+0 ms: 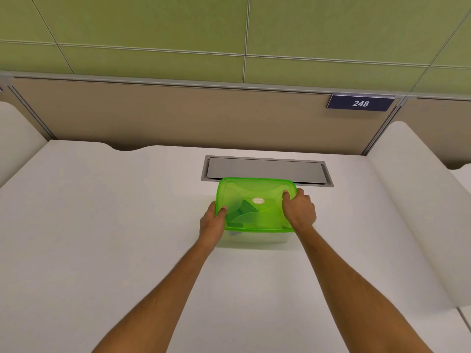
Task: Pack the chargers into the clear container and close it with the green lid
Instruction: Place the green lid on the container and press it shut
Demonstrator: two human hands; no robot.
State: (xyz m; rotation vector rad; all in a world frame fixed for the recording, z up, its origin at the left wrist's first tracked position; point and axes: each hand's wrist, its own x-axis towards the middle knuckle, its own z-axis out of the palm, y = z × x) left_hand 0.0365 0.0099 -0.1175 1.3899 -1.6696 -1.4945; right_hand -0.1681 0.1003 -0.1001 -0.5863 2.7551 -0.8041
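Note:
A translucent green lid [254, 194] lies on top of the clear container [254, 239], which stands in the middle of the white desk. My left hand [212, 221] grips the lid's left edge, thumb on top. My right hand [299, 210] grips the lid's right edge, thumb pressed on the lid. Dark shapes show dimly through the lid; I cannot make out the chargers themselves.
A grey cable hatch [266, 170] is set into the white desk [102, 225] just behind the container. A beige partition [178, 113] with a "248" plate [360, 103] closes off the back. White side dividers [413, 200] stand at left and right.

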